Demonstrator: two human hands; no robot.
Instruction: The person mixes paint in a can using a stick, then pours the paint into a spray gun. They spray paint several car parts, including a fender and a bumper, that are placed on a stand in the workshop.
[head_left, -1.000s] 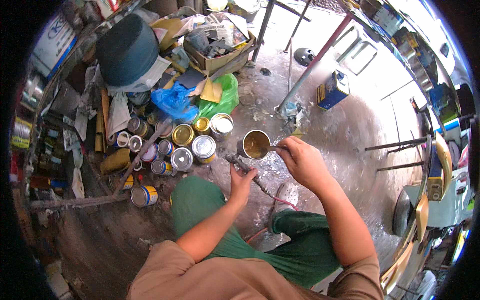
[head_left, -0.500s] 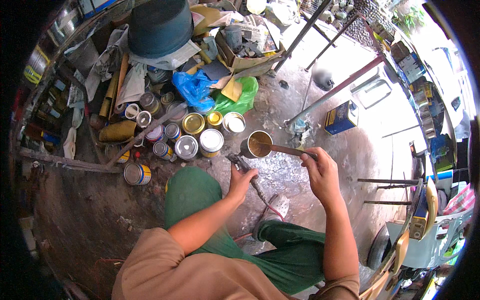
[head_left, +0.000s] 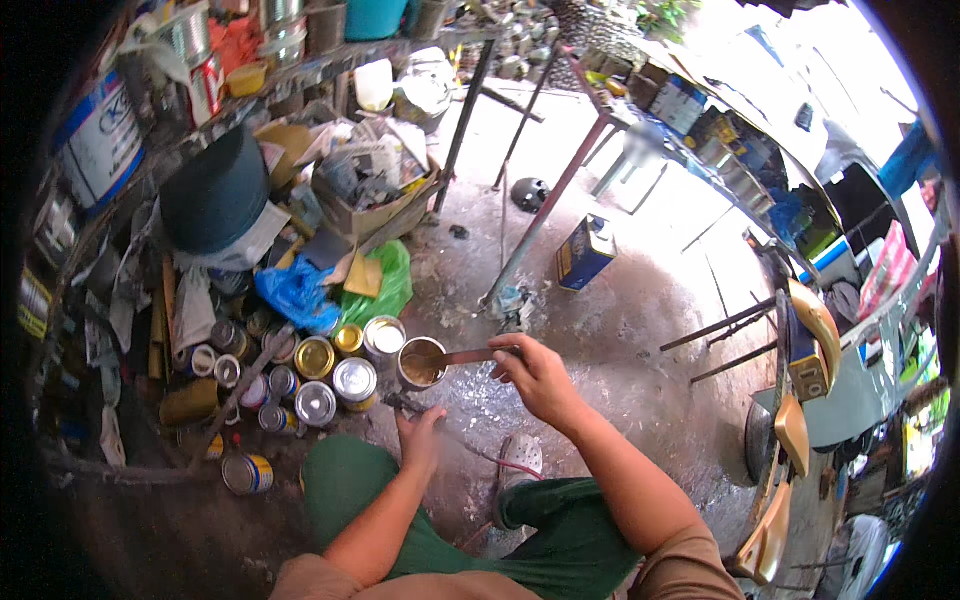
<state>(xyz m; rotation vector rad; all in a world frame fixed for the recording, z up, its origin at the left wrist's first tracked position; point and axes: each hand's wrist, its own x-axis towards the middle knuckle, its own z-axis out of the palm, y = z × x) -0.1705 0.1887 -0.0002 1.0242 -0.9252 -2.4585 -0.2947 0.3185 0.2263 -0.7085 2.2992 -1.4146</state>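
My left hand point(head_left: 420, 437) is closed around a dark, paint-crusted tool point(head_left: 404, 402) with a thin red hose point(head_left: 512, 464) trailing from it; it looks like a spray gun, though my hand hides much of it. Just beyond sits a small round metal can point(head_left: 408, 377), its top uncovered and brownish liquid inside. Whether the can is joined to the tool, I cannot tell. My right hand point(head_left: 538, 377) grips one end of a flat brown stirring stick point(head_left: 468, 356). The stick's other end dips into the can's mouth.
Several lidded paint cans point(head_left: 355, 380) crowd the floor to the left, beside blue point(head_left: 300, 290) and green plastic bags point(head_left: 385, 280). A dark blue rectangular tin point(head_left: 587, 252) stands farther off, near a metal table leg point(head_left: 545, 215). A dark tub point(head_left: 213, 195) is at the upper left.
The view has swung to the right and up, so the scene sits farther left and lower. Both hands keep their holds, and the stick stays in the can at a flatter angle.
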